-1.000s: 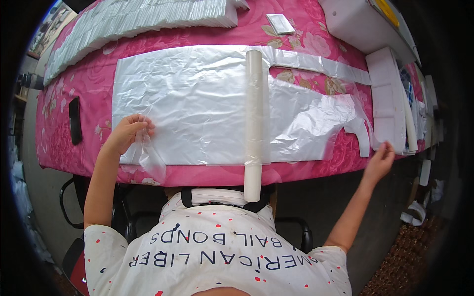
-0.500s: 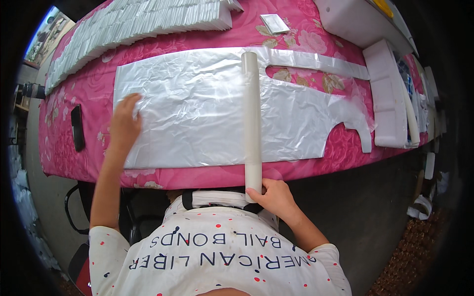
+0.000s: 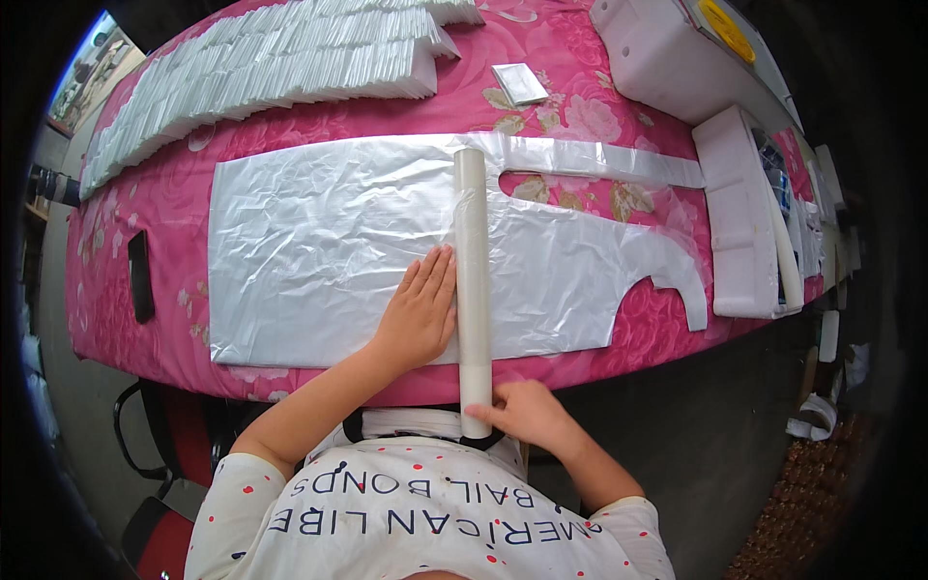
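A shiny white plastic sheet cut like an apron point(image 3: 319, 251) lies spread over the table, its strap-like ends pointing right. Across it rests a long pale tube point(image 3: 472, 251), running from the sheet's far edge to past the table's near edge. My left hand point(image 3: 421, 304) lies flat on the plastic, fingers stretched out and close against the tube's left side. At the tube's near end, my right hand point(image 3: 522, 414) grips it, the thumb over the top and the other fingers partly hidden.
Stacks of folded white plastic point(image 3: 280, 63) line the far left. A small folded packet point(image 3: 520, 84) lies beyond the sheet. White foam boxes point(image 3: 739, 222) border the right side, and a black phone point(image 3: 141, 276) lies at left. Pink floral cloth point(image 3: 184, 242) covers the table.
My left hand has come from the sheet's left edge rightward to lie beside the tube. My right hand keeps hold of the tube's near end. The whole view has shifted slightly.
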A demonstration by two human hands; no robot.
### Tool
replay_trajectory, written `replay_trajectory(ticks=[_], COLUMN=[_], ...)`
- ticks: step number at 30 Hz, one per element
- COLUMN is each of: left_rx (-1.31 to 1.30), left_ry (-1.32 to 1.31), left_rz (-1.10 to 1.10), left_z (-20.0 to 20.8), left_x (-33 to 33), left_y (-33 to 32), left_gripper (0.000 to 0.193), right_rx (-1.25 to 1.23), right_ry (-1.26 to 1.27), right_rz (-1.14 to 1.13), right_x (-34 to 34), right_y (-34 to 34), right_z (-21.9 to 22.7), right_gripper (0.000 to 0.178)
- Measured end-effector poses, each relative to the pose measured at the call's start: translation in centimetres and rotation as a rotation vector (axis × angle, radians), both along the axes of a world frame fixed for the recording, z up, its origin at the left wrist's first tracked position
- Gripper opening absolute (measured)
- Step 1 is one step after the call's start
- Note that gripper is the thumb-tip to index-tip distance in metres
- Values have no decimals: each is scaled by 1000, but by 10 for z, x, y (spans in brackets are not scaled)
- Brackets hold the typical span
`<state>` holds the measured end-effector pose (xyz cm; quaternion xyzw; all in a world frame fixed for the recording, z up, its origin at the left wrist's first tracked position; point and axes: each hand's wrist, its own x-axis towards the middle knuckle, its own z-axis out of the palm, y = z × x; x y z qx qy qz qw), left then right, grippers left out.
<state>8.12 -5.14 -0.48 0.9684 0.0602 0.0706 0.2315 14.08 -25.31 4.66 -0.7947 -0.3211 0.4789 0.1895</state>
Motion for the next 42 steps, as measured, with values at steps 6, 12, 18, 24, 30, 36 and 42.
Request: replay_trajectory(ticks=[6,12,18,24,30,36,42], left_rx=[83,129,44,13,62,130,83], left_ry=[45,20,-24,-57,-28,-222,-168], left_rz=[5,24,13,32,26,56,40], left_z=[-4,-5,-5,-9,-14,-36,-24], left_x=[-2,0,0,-2,-2,3,1], left_y=[0,-1,-2,-2,-3,-3,-3], left_gripper=[61,60,61,60,59,57,58], right_rx=[285,564,1281,1589,1183,842,812], right_ry=[-221,464,1131,594,-648,-381,-257], right_rz=[-240,-706,-1027,-951,-37,148,294], right_x=[75,137,212,231,78,-65,-78], right_y=[93,160,154,142,248,296,276], right_z=[11,-36,-51,62,24,-52,-44], right_gripper=[48,30,22,32,23,39,46])
